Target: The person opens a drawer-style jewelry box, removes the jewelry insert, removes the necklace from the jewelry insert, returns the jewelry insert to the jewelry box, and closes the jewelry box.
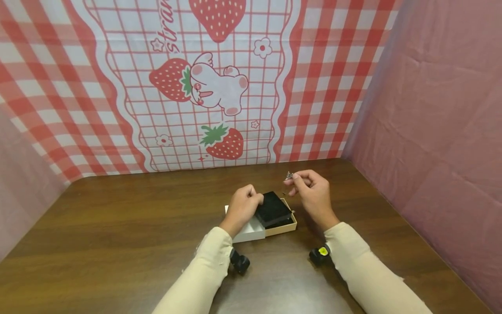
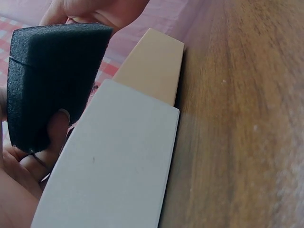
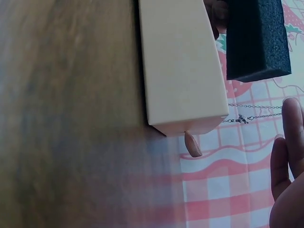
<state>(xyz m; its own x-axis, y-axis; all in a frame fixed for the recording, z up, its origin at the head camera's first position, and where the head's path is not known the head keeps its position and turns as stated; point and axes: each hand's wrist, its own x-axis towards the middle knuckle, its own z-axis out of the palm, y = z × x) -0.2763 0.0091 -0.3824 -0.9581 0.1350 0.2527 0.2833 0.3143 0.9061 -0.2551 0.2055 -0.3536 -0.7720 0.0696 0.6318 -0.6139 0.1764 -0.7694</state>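
Observation:
My left hand (image 1: 243,207) grips a black foam pad (image 1: 274,208) by its left side. The pad is tilted up over a slide-out box, and the left wrist view shows the thumb against its face. The box has a white sleeve (image 2: 114,156) with a tan drawer (image 3: 185,66) pulled partly out to the right. My right hand (image 1: 313,196), raised to the right of the box, pinches a thin silver chain (image 1: 289,175) between thumb and fingertips. In the right wrist view, two strands of the chain (image 3: 266,115) with a small dark charm run from the fingers toward the drawer, which hides their far end.
The box stands on a brown wooden table (image 1: 117,235). Behind it hangs a strawberry-print cloth (image 1: 259,96), and a pink cloth (image 1: 439,113) hangs at the right. Each wrist wears a small black camera (image 1: 240,261). A ribbon tab (image 3: 192,145) sticks out from the drawer's end.

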